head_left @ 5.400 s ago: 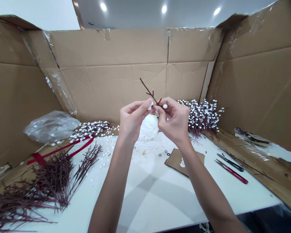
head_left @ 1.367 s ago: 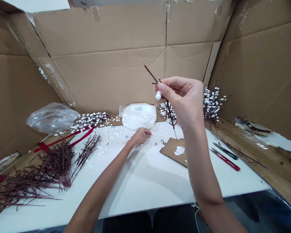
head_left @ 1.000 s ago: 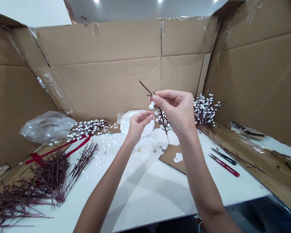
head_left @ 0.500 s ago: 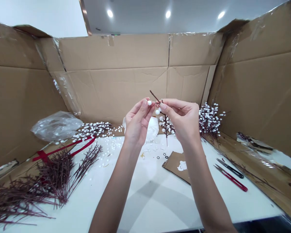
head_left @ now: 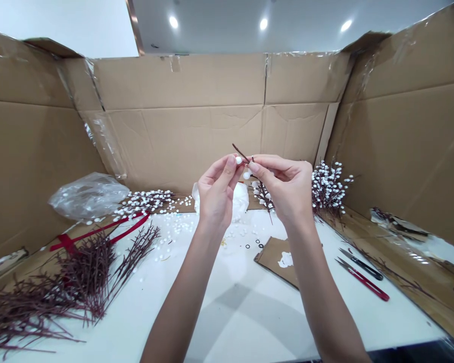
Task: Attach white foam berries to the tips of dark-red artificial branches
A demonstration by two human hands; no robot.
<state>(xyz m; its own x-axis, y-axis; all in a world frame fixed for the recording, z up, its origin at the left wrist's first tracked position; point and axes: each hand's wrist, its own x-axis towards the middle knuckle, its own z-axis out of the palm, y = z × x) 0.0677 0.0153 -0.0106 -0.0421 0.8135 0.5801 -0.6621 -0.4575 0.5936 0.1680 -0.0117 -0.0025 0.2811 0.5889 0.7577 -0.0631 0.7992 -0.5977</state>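
My left hand (head_left: pixel 218 189) is closed, pinching a small white ball (head_left: pixel 238 160) between thumb and fingers. My right hand (head_left: pixel 287 184) is closed on a thin brown twig (head_left: pixel 240 153), which sticks out up and to the left past the fingertips. The ball sits against a short side branch of the twig; whether it is fixed there I cannot tell. Another white ball (head_left: pixel 246 175) hangs on the twig just below. The lower part of the twig drops behind my right hand, in front of the things at the back.
Bare brown twigs (head_left: pixel 87 272) lie heaped at left. White-berried branches (head_left: pixel 147 200) and a plastic bag (head_left: pixel 91 195) lie behind them, another berried bunch (head_left: pixel 330 186) at back right. A cardboard piece (head_left: pixel 274 257) bears a white blob. Red-handled snips (head_left: pixel 366 282) and black snips (head_left: pixel 365 264) lie right.
My left hand has moved slightly right, bringing its white ball up against the twig's side branch. The twig's lower end has swung to the right; my right hand keeps its grip.
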